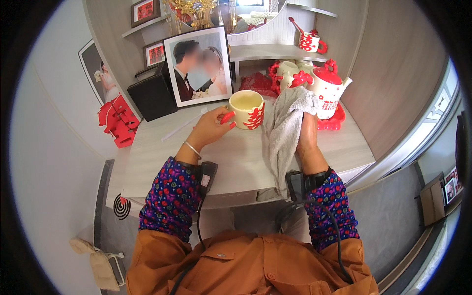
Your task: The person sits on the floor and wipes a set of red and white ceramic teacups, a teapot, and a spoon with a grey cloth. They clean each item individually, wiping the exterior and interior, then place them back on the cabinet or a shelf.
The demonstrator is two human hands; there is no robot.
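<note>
My left hand (pixel 212 127) grips the red handle of a cream ceramic mug (pixel 246 110) with a raised red character on its side. The mug is upright over the dressing table (pixel 236 158); whether its base touches the top I cannot tell. In my right hand (pixel 309 127) is a grey terry cloth (pixel 289 118), which drapes down past the table's front edge and covers most of my fingers. Just beyond that hand stands a white ceramic teapot (pixel 326 94) with a red lid, on a red tray (pixel 332 121). The cloth hides part of the teapot's side.
A framed wedding photo (pixel 199 68) leans at the back, beside a black box (pixel 153 94). More cream cups (pixel 287 70) and a red mesh bag (pixel 258 83) sit under the shelf (pixel 273 52), which bears another mug (pixel 309 42). A thin white strip (pixel 180 127) lies left of my left hand.
</note>
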